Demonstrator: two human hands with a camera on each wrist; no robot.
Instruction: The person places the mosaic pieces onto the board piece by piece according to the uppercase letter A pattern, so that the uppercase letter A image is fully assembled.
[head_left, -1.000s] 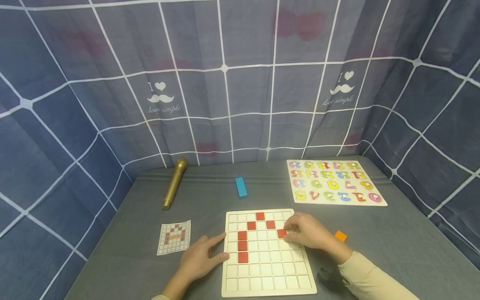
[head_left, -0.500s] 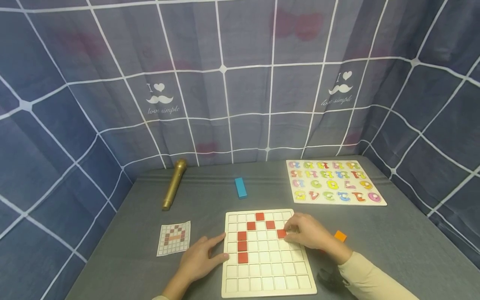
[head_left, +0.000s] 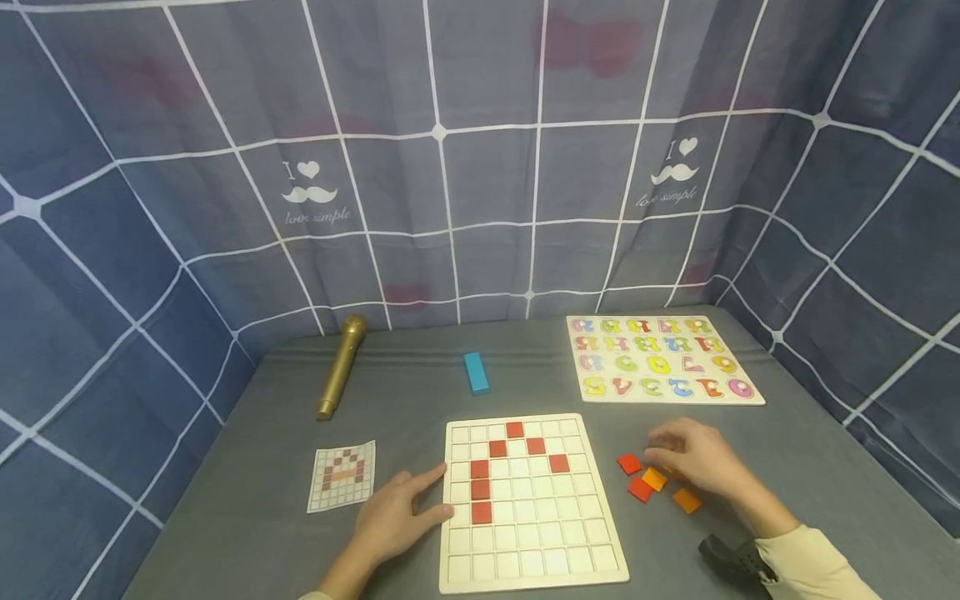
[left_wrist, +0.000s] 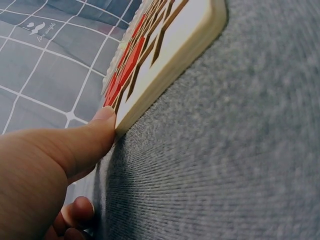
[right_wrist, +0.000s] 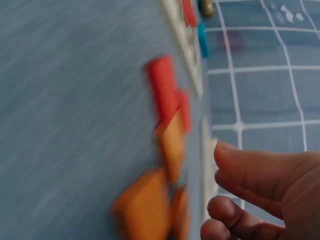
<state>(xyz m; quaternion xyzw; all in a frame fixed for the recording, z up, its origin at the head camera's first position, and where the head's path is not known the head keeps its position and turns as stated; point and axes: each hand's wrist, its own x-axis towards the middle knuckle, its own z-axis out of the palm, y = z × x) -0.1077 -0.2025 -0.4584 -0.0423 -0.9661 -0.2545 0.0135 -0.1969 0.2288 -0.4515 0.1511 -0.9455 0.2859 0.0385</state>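
Note:
A pale square grid board (head_left: 540, 533) lies on the table with several red tiles (head_left: 480, 489) set in its cells. My left hand (head_left: 393, 517) touches the board's left edge with a straight index finger and thumb; its thumb tip also meets the edge in the left wrist view. To the right of the board, my right hand (head_left: 701, 457) hovers beside a loose group of red tiles (head_left: 640, 489) and orange tiles (head_left: 686, 500). Nothing shows between its thumb and fingers in the right wrist view, where the orange tile (right_wrist: 145, 205) is blurred.
A paper card (head_left: 341, 477) with a printed grid pattern lies left of the board. Farther back are a gold microphone (head_left: 342, 367), a blue block (head_left: 476, 372) and a number puzzle board (head_left: 667, 360). A dark object (head_left: 727, 557) is by the right wrist. A grid-patterned curtain surrounds the table.
My right hand has let go of the red tile at the board's right side and moved right to the loose tiles, uncovering them. The left hand stays at the board's edge.

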